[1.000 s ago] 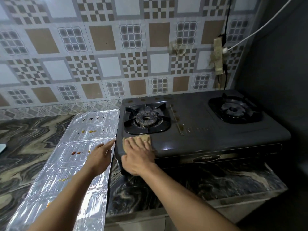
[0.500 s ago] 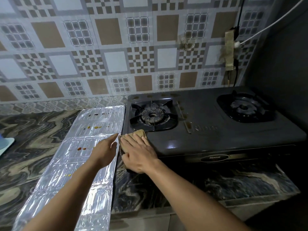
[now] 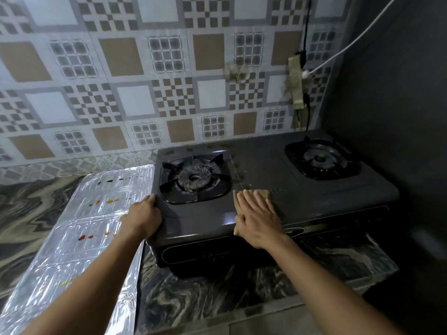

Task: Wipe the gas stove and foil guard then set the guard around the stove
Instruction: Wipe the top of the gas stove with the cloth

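A dark grey two-burner gas stove (image 3: 266, 170) stands on the marbled counter against the tiled wall. My right hand (image 3: 258, 217) lies flat on a tan cloth (image 3: 262, 193) on the stove's front middle, between the two burners. My left hand (image 3: 142, 217) grips the stove's front left corner. The silver foil guard (image 3: 79, 238) lies flat on the counter to the left of the stove, with small red, yellow and dark spots on it.
The left burner (image 3: 193, 178) and right burner (image 3: 319, 160) sit in black recesses. A dark wall (image 3: 399, 93) rises close on the right. A socket strip with cables (image 3: 297, 85) hangs on the tiles behind the stove. The counter's front edge (image 3: 242, 317) runs below.
My right hand slid the cloth from the stove's front left corner rightward to the middle. My left hand left the foil guard and took hold of the stove's left corner.
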`<control>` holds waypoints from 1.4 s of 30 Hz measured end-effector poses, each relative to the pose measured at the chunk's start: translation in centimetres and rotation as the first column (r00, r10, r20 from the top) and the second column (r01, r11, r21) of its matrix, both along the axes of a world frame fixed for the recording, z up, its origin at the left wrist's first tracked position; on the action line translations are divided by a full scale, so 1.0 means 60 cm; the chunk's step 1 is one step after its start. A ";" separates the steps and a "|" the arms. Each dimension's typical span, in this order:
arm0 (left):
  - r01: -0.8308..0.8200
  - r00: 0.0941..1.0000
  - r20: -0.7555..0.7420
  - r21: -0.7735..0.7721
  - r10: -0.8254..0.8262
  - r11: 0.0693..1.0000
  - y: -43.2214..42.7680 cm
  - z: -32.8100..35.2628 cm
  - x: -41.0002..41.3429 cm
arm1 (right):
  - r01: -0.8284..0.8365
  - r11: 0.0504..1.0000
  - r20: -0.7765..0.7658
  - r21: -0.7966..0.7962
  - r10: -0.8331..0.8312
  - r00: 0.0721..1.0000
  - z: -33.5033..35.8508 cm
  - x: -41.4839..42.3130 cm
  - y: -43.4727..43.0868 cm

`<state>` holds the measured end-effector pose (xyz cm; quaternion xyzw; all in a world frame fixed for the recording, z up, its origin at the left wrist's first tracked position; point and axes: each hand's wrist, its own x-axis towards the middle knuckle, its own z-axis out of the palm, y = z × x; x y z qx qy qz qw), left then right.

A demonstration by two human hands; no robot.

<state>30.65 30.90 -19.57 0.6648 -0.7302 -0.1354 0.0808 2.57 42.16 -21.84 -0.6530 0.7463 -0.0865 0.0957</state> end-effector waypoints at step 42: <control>0.058 0.962 -0.267 0.000 -0.056 0.998 -0.273 -0.048 -0.001 | -0.086 0.974 -0.030 0.211 0.094 0.995 0.039 -0.172 -0.499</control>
